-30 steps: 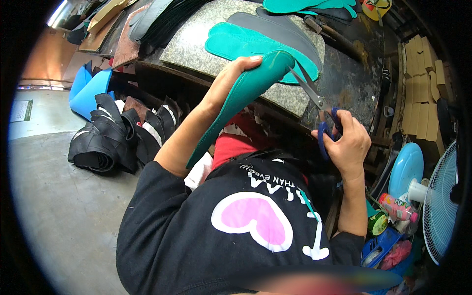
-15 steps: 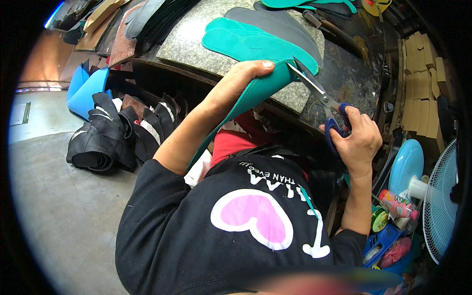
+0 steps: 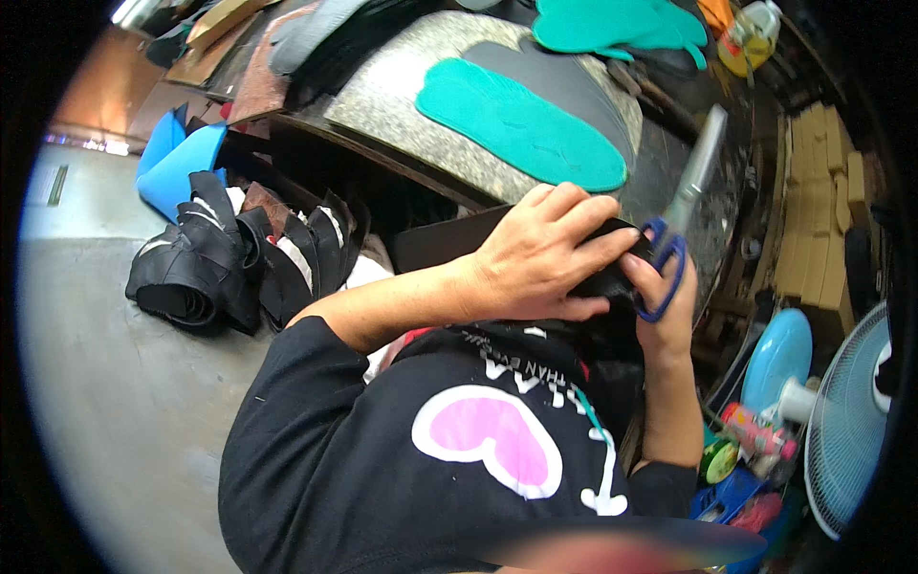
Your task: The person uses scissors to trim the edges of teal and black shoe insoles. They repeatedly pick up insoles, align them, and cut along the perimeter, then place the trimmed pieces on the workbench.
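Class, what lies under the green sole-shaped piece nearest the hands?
Dark grey material shows past the far edge of the green piece, with the speckled slab at its near edge; what lies directly beneath is covered.

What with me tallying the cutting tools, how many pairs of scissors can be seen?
1: the blue-handled scissors, in the right hand, blades pointing away from the person. More could be hidden from this view.

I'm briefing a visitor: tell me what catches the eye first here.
The pink heart on the black shirt, low in the middle, likely stands out first. Above it, a green sole-shaped piece lies over the speckled slab. At right, the right hand holds blue-handled scissors.
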`<move>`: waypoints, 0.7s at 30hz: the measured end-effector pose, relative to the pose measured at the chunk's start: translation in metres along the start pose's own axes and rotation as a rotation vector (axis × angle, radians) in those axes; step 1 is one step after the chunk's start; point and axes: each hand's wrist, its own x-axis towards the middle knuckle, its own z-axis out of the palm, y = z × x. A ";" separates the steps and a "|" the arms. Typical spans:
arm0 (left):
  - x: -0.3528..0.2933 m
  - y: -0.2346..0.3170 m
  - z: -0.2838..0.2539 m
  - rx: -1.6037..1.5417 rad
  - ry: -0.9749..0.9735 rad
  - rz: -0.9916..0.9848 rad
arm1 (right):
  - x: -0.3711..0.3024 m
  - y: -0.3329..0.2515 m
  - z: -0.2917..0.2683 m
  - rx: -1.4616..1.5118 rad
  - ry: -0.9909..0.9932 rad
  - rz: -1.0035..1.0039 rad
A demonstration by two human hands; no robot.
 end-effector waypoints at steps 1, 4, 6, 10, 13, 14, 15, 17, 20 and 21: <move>-0.003 -0.002 -0.002 0.037 0.012 -0.007 | -0.001 -0.003 0.000 0.093 0.084 -0.061; -0.011 -0.017 -0.010 -0.001 -0.045 -0.043 | 0.010 -0.017 -0.015 0.345 0.174 -0.150; -0.013 -0.032 -0.021 -0.055 -0.052 -0.110 | 0.013 -0.018 -0.028 0.404 0.210 -0.199; -0.004 -0.108 -0.071 0.502 0.201 -0.083 | 0.016 0.009 -0.045 0.040 0.124 -0.252; -0.004 -0.213 -0.130 0.904 0.359 -0.097 | 0.019 0.036 -0.051 -0.189 0.191 -0.243; -0.008 -0.250 -0.146 0.957 0.369 -0.138 | 0.021 0.042 -0.054 -0.217 0.151 -0.253; -0.019 -0.281 -0.150 0.831 0.347 -0.415 | 0.022 0.045 -0.056 -0.241 0.161 -0.197; -0.033 -0.338 -0.170 0.744 0.161 -0.637 | 0.027 0.049 -0.059 -0.200 0.136 -0.227; -0.050 -0.369 -0.167 0.882 -0.075 -0.711 | 0.030 0.049 -0.060 -0.187 0.133 -0.218; -0.045 -0.367 -0.161 0.837 -0.074 -0.822 | 0.030 0.049 -0.059 -0.182 0.144 -0.214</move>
